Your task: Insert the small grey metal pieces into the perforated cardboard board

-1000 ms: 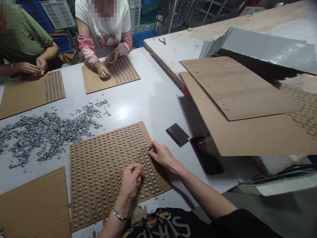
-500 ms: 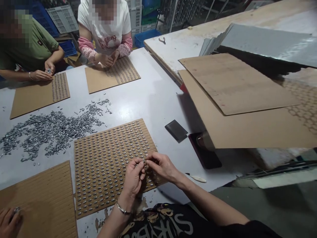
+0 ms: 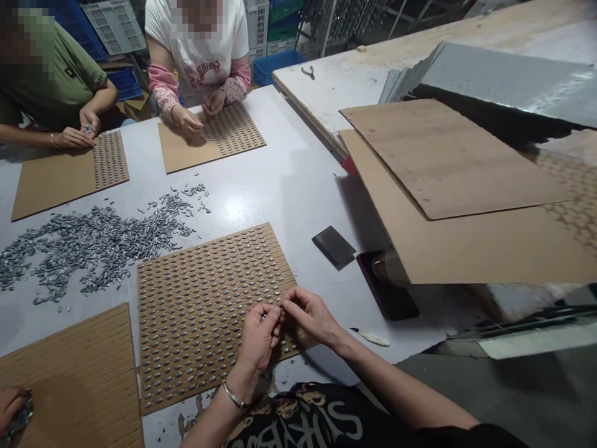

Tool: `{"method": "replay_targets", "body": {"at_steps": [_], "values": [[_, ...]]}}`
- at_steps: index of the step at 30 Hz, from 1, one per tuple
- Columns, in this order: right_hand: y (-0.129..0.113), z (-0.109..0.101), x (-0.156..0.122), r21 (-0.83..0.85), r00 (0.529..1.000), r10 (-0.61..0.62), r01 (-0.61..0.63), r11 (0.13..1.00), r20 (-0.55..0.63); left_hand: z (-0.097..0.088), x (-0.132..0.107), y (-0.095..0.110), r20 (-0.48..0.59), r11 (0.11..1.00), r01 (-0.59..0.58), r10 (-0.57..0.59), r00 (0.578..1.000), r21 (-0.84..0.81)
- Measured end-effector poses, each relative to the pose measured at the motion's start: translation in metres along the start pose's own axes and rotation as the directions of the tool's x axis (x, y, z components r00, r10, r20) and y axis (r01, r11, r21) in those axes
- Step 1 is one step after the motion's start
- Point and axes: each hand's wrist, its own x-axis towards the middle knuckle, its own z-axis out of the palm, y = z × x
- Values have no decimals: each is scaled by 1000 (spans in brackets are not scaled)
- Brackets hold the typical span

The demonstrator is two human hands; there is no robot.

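In front of me lies a brown cardboard sheet [image 3: 205,298] covered with rows of small grey oval pieces. My left hand [image 3: 260,333], a silver bangle at its wrist, is closed over the sheet's lower right part. A bit of grey shows between its thumb and fingers, apparently more oval pieces. Fingertips of my right hand [image 3: 310,316] are pinched together against the left thumb and forefinger. What the right fingertips hold is too small to make out. Beyond the sheet, a loose heap of grey oval pieces [image 3: 107,239] spreads over the white table [image 3: 289,186].
Two people work across the table at cardboard sheets [image 3: 51,180]; another person's hand [image 3: 12,407] rests on a ridged sheet [image 3: 88,367] at lower left. To the right are a dark flat packet [image 3: 333,247], a phone [image 3: 389,292], a white-handled tool [image 3: 373,338] and overhanging cardboard [image 3: 448,162].
Both my hands have shifted slightly right together, still pinched close. Across the table, the hands of the person in white have moved apart. The lower-left hand has slid toward the edge.
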Motion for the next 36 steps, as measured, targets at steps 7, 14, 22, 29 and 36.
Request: {"method": "replay_targets", "body": {"at_steps": [7,14,22,29,36], "values": [[12,-25,29,-291,996,-73,58,955,-42,-12,2,13,-2,991,9,-9,1000,-133],[11,-20,43,-515,997,-66,72,854,31,-20,2,18,-60,1000,6,-8,998,-22],[0,-20,51,-646,1000,-20,21,763,9,-20,2,17,33,995,-14,17,999,-101],[-8,-14,20,-473,989,-149,122,873,-19,-21,-5,8,55,991,-15,23,998,-131],[-3,5,-13,-174,988,-138,148,974,69,-13,-7,-1,110,1000,25,-26,994,12]]}}
